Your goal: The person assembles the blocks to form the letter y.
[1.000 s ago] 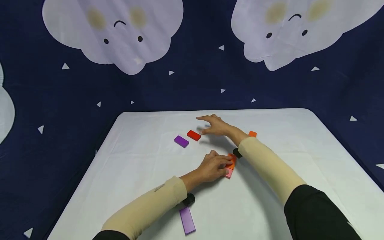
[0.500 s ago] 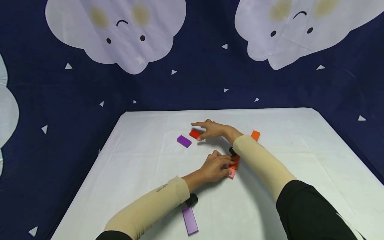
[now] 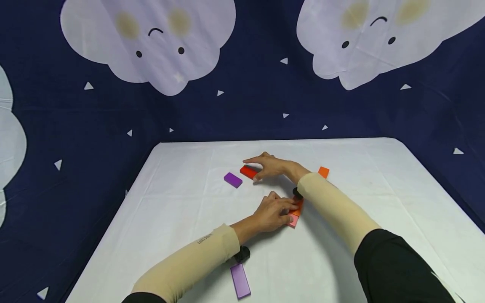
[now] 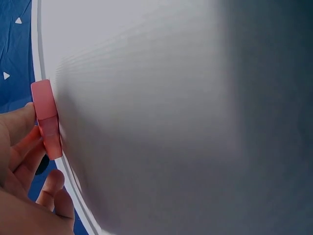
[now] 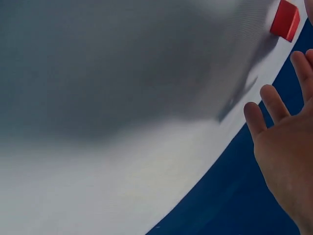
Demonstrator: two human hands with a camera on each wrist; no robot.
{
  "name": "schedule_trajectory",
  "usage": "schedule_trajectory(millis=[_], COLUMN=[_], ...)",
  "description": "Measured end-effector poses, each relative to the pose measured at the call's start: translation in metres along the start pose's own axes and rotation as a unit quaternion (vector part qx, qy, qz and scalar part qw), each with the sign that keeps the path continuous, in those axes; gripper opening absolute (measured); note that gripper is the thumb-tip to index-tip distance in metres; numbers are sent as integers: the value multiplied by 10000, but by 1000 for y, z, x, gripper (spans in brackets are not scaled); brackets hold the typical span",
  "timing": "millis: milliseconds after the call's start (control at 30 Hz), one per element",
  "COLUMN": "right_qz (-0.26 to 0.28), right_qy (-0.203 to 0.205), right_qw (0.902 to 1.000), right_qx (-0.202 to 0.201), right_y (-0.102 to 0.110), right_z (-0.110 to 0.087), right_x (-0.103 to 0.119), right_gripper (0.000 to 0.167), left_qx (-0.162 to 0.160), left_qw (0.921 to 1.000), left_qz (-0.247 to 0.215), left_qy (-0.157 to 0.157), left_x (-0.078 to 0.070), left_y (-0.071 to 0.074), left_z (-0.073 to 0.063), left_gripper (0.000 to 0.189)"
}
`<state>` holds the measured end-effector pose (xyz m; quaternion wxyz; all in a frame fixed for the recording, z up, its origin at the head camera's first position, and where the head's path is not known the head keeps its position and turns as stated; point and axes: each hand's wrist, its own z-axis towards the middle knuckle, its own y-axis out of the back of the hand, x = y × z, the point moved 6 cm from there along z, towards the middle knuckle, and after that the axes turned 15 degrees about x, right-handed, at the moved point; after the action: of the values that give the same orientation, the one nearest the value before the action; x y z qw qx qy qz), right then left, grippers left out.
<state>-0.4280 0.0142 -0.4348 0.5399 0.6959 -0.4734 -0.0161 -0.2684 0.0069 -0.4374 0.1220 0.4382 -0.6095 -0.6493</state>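
Observation:
In the head view, my left hand (image 3: 273,213) holds a pink block (image 3: 293,221) and an orange block (image 3: 298,208) that lie end to end on the white table. Its thumb is at the pink block, and its bent fingers cover part of the orange one. The pink block (image 4: 45,100) also shows beside the fingers in the left wrist view. My right hand (image 3: 273,166) reaches over a red block (image 3: 248,171), thumb by its near right end and index finger stretched out beyond it. In the right wrist view, the other fingers stand spread, apart from the red block (image 5: 285,20).
A dark purple block (image 3: 233,180) lies left of the red one. A light purple block (image 3: 240,281) lies near the front, below the left wrist. Another orange block (image 3: 323,172) lies behind the right forearm. A dark blue cloth with clouds (image 3: 261,113) hangs behind the table.
My right hand has moved slightly left and nearer, so that its thumb and index finger come over the red block. The left hand stays on the pink and orange blocks.

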Motion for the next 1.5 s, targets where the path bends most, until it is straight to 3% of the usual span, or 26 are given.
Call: schedule_trajectory(millis=[133, 333, 567, 733, 900, 1167, 1333, 1500], right_qz=[-234, -415, -202, 98, 315, 1171, 1668, 1657], right_qy=[155, -51, -308, -421, -165, -242, -299, -563], right_qw=[9994, 9985, 9993, 9989, 9957, 9729, 9595, 9553], right_qx=[197, 351, 97, -205, -853, -1977, -2252, -2382], right_y=[1, 0, 1, 2, 10, 12, -2, -17], right_z=[5, 11, -7, -25, -44, -85, -106, -128], right_x=[12, 15, -11, -33, -44, -59, -64, -68], right_gripper=[76, 70, 68, 68, 67, 70, 70, 69], left_qx=[-13, 50, 74, 153, 75, -36, -31, 14], left_qw=[10000, 10000, 10000, 9999, 10000, 10000, 10000, 10000], left_qz=[22, 46, 21, -42, 12, 50, -16, -56], left_qy=[-11, 62, -18, 17, 8, -17, 20, 31], left_x=[0, 1, 2, 2, 1, 1, 1, 1], left_y=[0, 2, -1, -1, -1, -3, -3, -3], left_z=[-1, -2, 1, 1, 0, 1, 1, 3], left_gripper=[36, 36, 37, 37, 36, 36, 36, 36])
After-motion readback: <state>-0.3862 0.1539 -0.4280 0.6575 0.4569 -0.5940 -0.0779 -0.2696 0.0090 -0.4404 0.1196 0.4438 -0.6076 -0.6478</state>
